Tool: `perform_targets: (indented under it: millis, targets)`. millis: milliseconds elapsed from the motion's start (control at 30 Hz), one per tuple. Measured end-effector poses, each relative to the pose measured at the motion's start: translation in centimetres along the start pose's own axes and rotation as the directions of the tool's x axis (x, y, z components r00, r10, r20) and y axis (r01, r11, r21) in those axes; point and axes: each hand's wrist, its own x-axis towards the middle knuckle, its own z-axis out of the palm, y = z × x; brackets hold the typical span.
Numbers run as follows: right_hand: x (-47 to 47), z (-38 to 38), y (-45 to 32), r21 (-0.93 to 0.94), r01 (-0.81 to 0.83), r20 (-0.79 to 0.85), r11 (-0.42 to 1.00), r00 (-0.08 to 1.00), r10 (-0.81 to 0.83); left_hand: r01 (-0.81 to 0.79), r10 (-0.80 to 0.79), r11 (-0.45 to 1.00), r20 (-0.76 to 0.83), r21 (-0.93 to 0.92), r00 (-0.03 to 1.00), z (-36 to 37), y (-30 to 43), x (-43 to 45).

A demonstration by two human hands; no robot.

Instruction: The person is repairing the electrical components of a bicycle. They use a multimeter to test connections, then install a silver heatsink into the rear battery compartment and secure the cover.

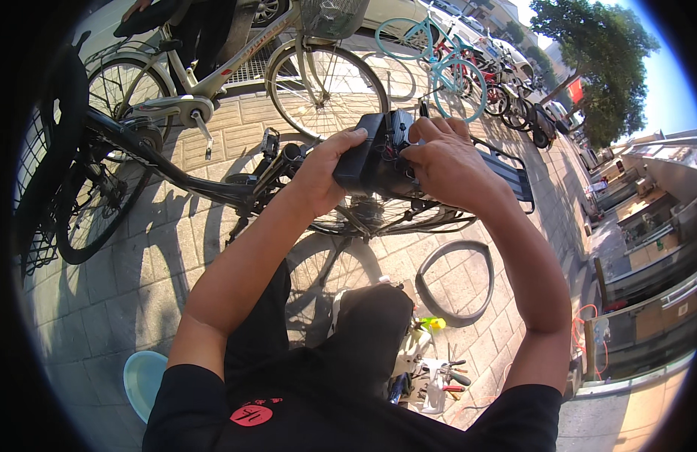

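Note:
My left hand (326,172) grips a black plastic box (359,161) from its left side, thumb on top. The box sits above the rear wheel of a black bicycle (176,175). At its open end show a finned metal unit (402,125), which looks like an electric-bike controller, and thin wires (390,148). My right hand (453,161) is curled around the right side of that unit, fingertips and thumb pinched close to the wires. My right fingers partly hide what they hold. Behind my right hand extends the black rear rack (509,175).
A rubber tyre or tube (423,285) lies on the paving. Several hand tools (453,378) and a yellow-green item (433,323) lie by my knee. A pale blue basin (142,381) is at lower left. A silver bicycle (252,53) stands beyond, beside a person (204,45).

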Motion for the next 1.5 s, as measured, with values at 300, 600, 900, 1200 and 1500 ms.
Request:
perform_targets:
  millis: [300,600,900,1200,1500]
  targets:
    - [-0.7,1.7,-0.3,-0.136,-0.059,-0.159,0.989,0.987,0.037,-0.001,0.003,0.997,0.021,-0.077,1.0,0.1,-0.5,0.1]
    - [-1.3,2.6,-1.2,-0.143,0.01,-0.249,0.99,0.967,-0.045,0.015,-0.023,0.984,-0.04,-0.176,0.999,-0.5,-1.2,0.0]
    - [-1.6,2.1,-1.5,-0.092,0.07,-0.206,0.993,0.975,-0.087,-0.195,0.207,0.974,-0.11,0.112,0.972,0.4,-3.0,0.4]
    - [-2.9,3.5,-0.7,-0.153,0.038,-0.299,0.988,0.951,-0.082,-0.109,0.114,0.949,-0.001,0.297,0.993,1.6,1.1,3.1]
    - [-5.0,2.7,-1.3,-0.029,0.005,-0.393,1.0,0.919,-0.016,-0.222,0.337,0.57,0.022,0.791,0.941,1.9,1.1,3.1]
